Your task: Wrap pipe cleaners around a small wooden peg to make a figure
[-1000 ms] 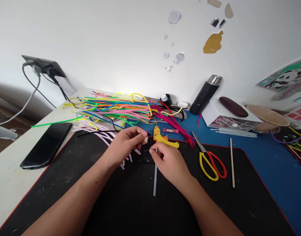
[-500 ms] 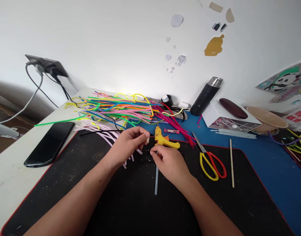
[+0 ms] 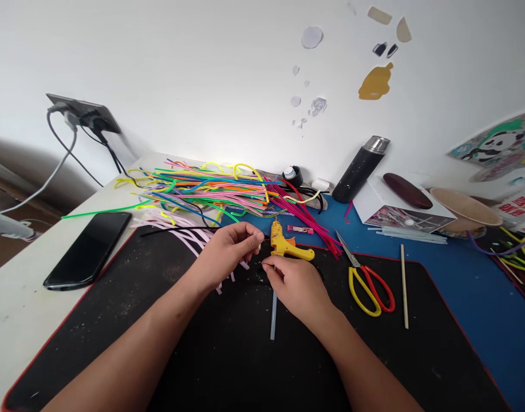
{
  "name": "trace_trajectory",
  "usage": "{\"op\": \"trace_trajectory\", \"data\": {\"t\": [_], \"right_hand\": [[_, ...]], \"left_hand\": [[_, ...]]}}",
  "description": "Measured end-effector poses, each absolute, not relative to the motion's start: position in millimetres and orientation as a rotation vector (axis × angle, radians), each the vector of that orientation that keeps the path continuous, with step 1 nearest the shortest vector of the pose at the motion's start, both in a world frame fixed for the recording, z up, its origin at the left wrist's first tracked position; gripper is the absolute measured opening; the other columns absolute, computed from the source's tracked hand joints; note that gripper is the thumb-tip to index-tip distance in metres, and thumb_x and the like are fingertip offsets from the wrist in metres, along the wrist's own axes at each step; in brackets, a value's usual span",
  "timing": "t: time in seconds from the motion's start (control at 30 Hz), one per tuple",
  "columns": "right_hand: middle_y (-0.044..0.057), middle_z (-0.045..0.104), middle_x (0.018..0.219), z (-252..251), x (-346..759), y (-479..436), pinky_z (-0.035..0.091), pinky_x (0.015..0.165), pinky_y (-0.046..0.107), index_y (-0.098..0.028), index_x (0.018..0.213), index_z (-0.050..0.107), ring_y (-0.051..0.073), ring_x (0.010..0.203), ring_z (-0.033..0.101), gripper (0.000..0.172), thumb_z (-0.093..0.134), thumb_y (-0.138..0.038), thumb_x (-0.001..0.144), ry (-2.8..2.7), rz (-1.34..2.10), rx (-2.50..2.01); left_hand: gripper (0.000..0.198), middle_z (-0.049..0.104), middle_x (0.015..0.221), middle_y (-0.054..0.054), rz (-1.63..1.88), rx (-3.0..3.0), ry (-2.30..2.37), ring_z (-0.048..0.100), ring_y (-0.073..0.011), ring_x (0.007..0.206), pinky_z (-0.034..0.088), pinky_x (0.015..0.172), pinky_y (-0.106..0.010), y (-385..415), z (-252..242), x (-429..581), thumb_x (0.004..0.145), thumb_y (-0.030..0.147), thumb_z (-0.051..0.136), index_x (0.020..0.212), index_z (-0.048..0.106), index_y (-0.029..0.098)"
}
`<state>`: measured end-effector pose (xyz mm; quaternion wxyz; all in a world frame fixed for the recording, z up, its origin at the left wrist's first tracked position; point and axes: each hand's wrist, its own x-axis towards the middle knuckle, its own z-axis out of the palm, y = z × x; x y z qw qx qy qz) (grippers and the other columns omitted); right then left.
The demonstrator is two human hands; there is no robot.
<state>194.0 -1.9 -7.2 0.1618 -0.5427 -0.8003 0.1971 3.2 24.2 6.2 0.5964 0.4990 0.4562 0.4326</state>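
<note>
My left hand (image 3: pixel 232 252) is closed in a pinch. A long black pipe cleaner (image 3: pixel 176 230) runs from the left into it, and a tiny pale bit shows at the fingertips. Close by on the right, my right hand (image 3: pixel 299 283) pinches with thumb and forefinger. A thin dark strand seems to be at its fingertips, hard to make out against the black mat (image 3: pixel 228 355). Just beyond the hands lies a yellow glue gun (image 3: pixel 288 247). A translucent glue stick (image 3: pixel 273 317) extends toward me from beneath the right hand.
Colourful pipe cleaners (image 3: pixel 210 189) are heaped at the back, with pale lilac ones (image 3: pixel 180 232) in front. Scissors (image 3: pixel 365 280) and a thin stick (image 3: pixel 404 286) lie right. A phone (image 3: pixel 88 252) lies left. A black flask (image 3: pixel 360 169) leans near a white box (image 3: pixel 399 200).
The view has shifted very slightly. Both hands keep nearly the same pinching pose and place.
</note>
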Motion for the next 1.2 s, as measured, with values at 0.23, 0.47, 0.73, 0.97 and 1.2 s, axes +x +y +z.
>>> {"op": "trace_trajectory", "data": {"t": [0.23,0.47,0.73,0.97,1.2], "right_hand": [[0.001,0.075,0.073,-0.3,204.2,1.0,0.046,0.064,0.026,-0.022,0.101,0.080,0.016,0.063,0.066,0.025,0.058,-0.034,0.102,-1.812,0.563,-1.421],[0.007,0.077,0.090,4.4,219.4,14.6,0.052,0.063,0.031,-0.020,0.105,0.078,0.020,0.069,0.067,0.032,0.061,-0.046,0.099,-1.479,0.683,-1.448],[0.007,0.074,0.100,6.9,237.2,9.3,0.055,0.075,0.035,-0.023,0.126,0.073,0.024,0.087,0.070,0.033,0.064,-0.037,0.098,-1.896,0.519,-1.581],[0.015,0.067,0.139,12.1,235.5,15.4,0.051,0.105,0.046,-0.021,0.143,0.065,0.034,0.134,0.061,0.044,0.067,-0.028,0.100,-2.346,0.225,-1.729],[0.010,0.077,0.121,7.4,237.1,14.3,0.053,0.100,0.040,-0.022,0.120,0.075,0.027,0.115,0.070,0.024,0.059,-0.024,0.103,-2.199,0.309,-1.641]], "left_hand": [[0.041,0.060,0.068,0.003,1.000,1.158,1.089,0.048,-0.0105,0.059,0.036,0.058,-0.025,25.7,3.9,1.7,0.084,0.056,0.078,0.079,0.063,0.018],[0.044,0.060,0.065,0.003,1.051,1.101,1.066,0.046,-0.0102,0.056,0.034,0.056,-0.025,30.0,-0.7,0.6,0.081,0.059,0.080,0.080,0.064,0.018],[0.043,0.056,0.060,0.005,1.107,1.046,1.021,0.043,-0.0101,0.053,0.033,0.055,-0.025,29.0,1.6,0.6,0.079,0.059,0.080,0.079,0.064,0.018],[0.044,0.056,0.063,0.004,1.131,1.047,0.992,0.044,-0.0102,0.055,0.032,0.055,-0.025,30.0,-1.2,-0.9,0.081,0.059,0.079,0.077,0.062,0.018],[0.047,0.057,0.063,0.003,1.132,1.048,1.023,0.046,-0.0106,0.055,0.033,0.054,-0.024,29.8,0.6,-0.9,0.077,0.062,0.080,0.076,0.062,0.018]]}}
